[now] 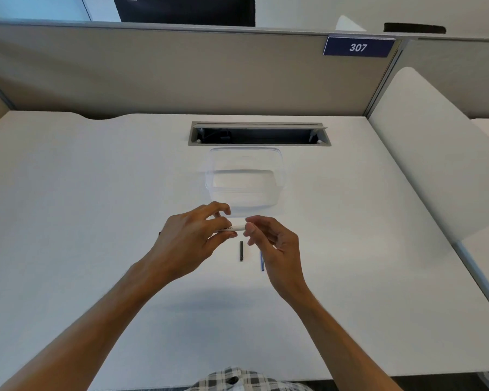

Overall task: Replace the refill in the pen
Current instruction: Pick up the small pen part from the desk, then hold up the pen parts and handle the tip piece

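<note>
So the pen [235, 228] is a short white barrel, held up off the counter [96, 193] between both hands. The left hand [189, 238] is closed on it, thumb and fingers pinched around the left part, and most of the barrel is hidden inside that grip. The right hand [274, 241] has its fingertips pinched on the right end, looks like it's twisting or pulling that end, though I can't tell if an end piece is already off.

Handling-wise I'd guess it's really light and stiff, smooth plastic, so a bit slippery. Best hold is probably what's going on here: one hand firm around the middle, the other right at the end so it doesn't spin in the fingers.

Just below the hands, lying on the counter, there's a short black stick [241, 250], likely a refill or a pen part, hard to say. Right beside the right hand, partly hidden under it, is a thin blue rod [262, 262], my guess is that's a refill too. Those would be thin and bendy-ish, easy to flick away, so pinch near the middle and feed it in straight.

Just past the hands sits a clear tub [246, 177], looks empty.
</note>
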Motion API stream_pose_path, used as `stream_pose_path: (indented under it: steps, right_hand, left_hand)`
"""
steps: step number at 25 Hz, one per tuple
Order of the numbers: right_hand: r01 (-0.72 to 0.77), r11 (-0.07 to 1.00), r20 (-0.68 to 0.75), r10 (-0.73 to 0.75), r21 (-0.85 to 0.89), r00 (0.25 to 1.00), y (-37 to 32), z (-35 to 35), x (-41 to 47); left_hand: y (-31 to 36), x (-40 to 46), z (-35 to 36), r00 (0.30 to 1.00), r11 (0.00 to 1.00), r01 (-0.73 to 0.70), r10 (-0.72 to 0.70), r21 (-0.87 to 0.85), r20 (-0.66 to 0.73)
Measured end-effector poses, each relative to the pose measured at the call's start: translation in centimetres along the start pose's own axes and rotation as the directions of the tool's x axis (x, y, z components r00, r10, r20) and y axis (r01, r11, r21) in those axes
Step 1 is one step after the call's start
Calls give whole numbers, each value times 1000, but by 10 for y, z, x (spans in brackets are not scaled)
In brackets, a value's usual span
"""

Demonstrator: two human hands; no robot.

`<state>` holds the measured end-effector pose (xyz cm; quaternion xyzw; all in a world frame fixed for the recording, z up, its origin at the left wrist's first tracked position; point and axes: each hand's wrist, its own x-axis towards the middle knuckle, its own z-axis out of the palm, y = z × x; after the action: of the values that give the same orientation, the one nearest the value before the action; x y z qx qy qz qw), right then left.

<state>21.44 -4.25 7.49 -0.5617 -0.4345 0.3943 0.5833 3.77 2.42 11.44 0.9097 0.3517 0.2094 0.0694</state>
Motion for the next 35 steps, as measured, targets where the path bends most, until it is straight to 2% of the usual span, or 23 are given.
stream_pose_path:
  steps: [4,7,9,13,15,20,27,31,35]
  right_hand:
    - [15,1000,63,-13,-27,998,-12,-6,0]
    - [-10,1000,24,10,26,1000,-14,-17,4]
    - [-55,998,25,55,-4,998,-15,-27,9]
    - [-151,962,219,201,-226,955,-21,-43,19]
    - [-137,939,318,240,-315,917,-24,-46,24]
    - [-90,916,456,277,-390,846,-26,-42,34]
    - [-130,932,558,310,-338,770,-21,-34,40]
    - [-208,952,512,298,-226,806,-15,-30,37]
    - [-269,949,443,314,-162,840,-1,-24,34]
  left_hand:
    - [1,0,3,999,1000,5,-5,-10,40]
    - [0,1,2,997,998,52,-51,-31,49]
    - [-1,1,2,995,994,92,-88,-67,51]
    - [-2,3,6,993,997,42,-35,-66,109]
    - [-3,6,7,990,998,-1,10,-61,139]
    - [-3,8,8,979,995,-94,84,46,185]
    - [-6,11,10,976,988,-135,118,80,181]
    - [-10,9,18,991,995,-58,48,75,124]
    - [-21,0,26,996,999,32,-32,2,77]
